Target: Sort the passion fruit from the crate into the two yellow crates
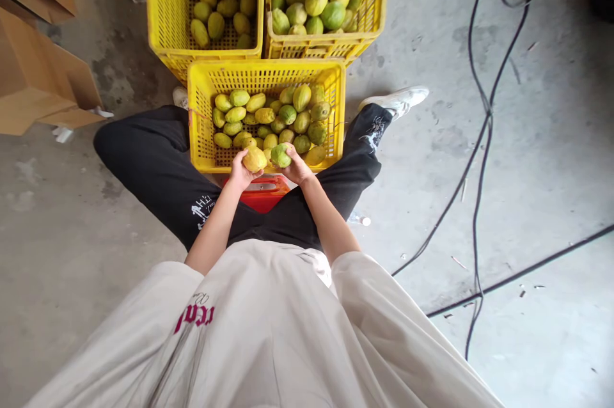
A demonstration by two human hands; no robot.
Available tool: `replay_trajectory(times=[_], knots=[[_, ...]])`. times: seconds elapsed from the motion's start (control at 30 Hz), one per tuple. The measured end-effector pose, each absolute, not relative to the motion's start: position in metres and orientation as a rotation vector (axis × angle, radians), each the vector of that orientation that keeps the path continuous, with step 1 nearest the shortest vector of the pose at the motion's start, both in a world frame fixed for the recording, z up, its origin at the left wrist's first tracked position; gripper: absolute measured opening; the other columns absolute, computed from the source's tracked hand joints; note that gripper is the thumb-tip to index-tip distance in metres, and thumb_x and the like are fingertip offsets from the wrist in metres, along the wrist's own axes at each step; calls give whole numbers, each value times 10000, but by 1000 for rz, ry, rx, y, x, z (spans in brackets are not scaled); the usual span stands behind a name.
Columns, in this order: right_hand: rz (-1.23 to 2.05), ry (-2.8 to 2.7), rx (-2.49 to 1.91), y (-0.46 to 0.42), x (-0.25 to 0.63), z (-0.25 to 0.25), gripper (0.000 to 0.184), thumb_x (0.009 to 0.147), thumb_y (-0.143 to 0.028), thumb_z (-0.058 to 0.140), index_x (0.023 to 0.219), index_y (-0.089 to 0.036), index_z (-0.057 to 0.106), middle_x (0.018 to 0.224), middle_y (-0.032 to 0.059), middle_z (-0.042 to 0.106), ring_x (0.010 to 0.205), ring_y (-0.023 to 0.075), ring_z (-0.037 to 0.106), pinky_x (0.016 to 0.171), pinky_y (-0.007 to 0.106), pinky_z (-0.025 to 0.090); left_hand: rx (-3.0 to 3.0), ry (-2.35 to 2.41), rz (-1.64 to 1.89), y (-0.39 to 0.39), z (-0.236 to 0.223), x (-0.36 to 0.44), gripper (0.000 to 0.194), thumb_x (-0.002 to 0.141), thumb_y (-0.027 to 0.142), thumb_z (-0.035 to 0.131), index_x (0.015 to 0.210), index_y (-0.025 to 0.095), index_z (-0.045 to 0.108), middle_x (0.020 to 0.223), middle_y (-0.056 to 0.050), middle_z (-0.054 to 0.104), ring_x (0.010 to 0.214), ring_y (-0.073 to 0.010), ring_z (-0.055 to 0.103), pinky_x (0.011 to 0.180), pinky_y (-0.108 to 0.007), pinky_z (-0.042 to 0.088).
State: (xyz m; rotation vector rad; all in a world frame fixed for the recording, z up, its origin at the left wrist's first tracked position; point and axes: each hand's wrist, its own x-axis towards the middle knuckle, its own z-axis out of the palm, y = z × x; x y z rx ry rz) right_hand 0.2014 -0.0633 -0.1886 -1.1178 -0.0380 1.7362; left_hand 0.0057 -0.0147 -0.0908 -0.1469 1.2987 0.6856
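My left hand (241, 172) is closed round a yellow lemon (254, 159) at the near rim of the front yellow crate (267, 68). Right beside it, my right hand (296, 168) grips a greener lemon (281, 155), and the two fruits are slightly apart. Loose in the crate below and beyond my hands lie many more lemons (288, 114), some yellow and some green. Part of the crate's near wall is hidden by my hands. The crate stands between my spread legs.
Two more yellow crates of fruit, a left one (206, 52) and a right one (326, 50), stand just beyond. Cardboard boxes (43, 69) are at the left. A black cable (489, 115) trails over the floor at the right. A red stool (265, 202) shows below my hands.
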Motion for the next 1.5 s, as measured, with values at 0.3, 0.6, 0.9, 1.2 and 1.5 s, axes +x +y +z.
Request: replay_trajectory(times=[0.3,0.6,0.9,1.2,1.5], knots=[[1724,32,-1158,-63,207,-187,744,777,-566,1158,1187,-377,567,1104,-44,825,1147,315,937,758,353,783,-112,1306,649,-15,-94,4,508,1113,469,744,1564,236,763,945,-44,854,785,-236,852,652,-273,667],[1826,15,-1053,-61,207,-188,541,826,-548,989,1205,-359,654,1131,29,926,1288,422,917,911,579,865,-126,1243,684,-16,-84,6,464,1180,378,619,1588,234,788,1256,-126,939,1288,-376,947,1086,-510,820],[1725,42,-1114,-63,205,-187,716,754,-563,1142,1209,-365,626,1010,-57,827,1120,309,916,734,344,755,-22,1310,684,-21,-101,8,445,1139,515,855,1521,295,799,1254,-75,921,1048,-259,906,1042,-403,768],[1742,12,-1146,-64,205,-177,695,722,-366,1158,1150,-373,610,1149,-26,822,1288,356,912,961,501,850,-31,1295,675,-19,-97,8,313,1136,456,756,1390,285,818,1173,-83,908,1180,-321,942,1072,-447,786],[1799,86,-1066,-61,204,-170,476,761,-319,929,1149,-356,656,1168,21,890,1341,417,871,1063,686,838,-53,1232,752,-18,-90,6,477,1012,369,725,1477,277,771,1311,-114,917,1400,-397,913,1108,-499,787]])
